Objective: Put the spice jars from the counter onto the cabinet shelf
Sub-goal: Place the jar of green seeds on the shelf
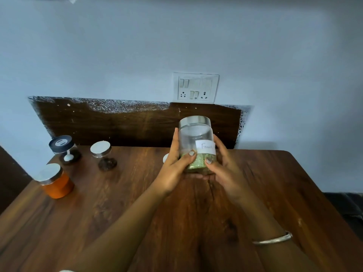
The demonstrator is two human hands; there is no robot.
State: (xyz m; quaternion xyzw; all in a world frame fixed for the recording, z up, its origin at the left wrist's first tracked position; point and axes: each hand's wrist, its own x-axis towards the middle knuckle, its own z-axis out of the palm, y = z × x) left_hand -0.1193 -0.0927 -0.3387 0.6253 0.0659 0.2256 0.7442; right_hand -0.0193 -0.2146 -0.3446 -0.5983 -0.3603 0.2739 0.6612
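Now: labelled jar (196, 134), steel lid, greenish seeds in bottom, upright, held over wooden table (275, 193), mid-scene. Left hand (174, 167) wraps its left side, right hand (223, 169) its right side, both thumbs on near face. Far left on table: orange jar (57, 183), black-lidded jar (63, 149), steel-lidded jar (103, 155).

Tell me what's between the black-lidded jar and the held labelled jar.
Head view: a silver-lidded jar of dark spice, plus a white lid edge beside the left hand.
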